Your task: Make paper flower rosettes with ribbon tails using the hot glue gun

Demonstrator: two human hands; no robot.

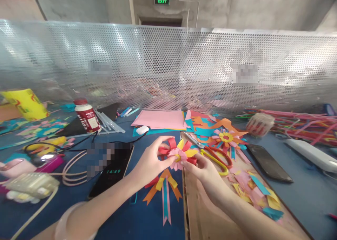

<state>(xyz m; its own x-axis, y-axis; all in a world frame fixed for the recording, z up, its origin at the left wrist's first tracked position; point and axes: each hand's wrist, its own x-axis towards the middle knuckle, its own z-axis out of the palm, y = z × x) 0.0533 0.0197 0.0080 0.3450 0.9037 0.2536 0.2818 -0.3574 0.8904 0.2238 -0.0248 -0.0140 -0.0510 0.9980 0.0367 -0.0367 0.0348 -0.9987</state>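
Note:
Between both hands is a paper flower (177, 156) with a pink pleated centre and red and yellow petals. My left hand (157, 155) pinches its left side, thumb on the pink front. On the right, my right hand (202, 168) closes its fingers on the flower's lower right edge. Just below lies a bundle of paper ribbon tails (165, 191) in orange, yellow, blue and pink; whether it is joined to the flower I cannot tell. Scissors (217, 159) with yellow and red handles lie right of my hands, near a finished-looking orange and pink paper flower (225, 137).
Pink paper sheets (159, 119) lie at the back, before a perforated metal screen (116, 57). A phone (113, 171) and a red bottle (87, 116) are left. At right are paper scraps (256, 191), a dark phone (270, 162) and pipe cleaners (302, 124).

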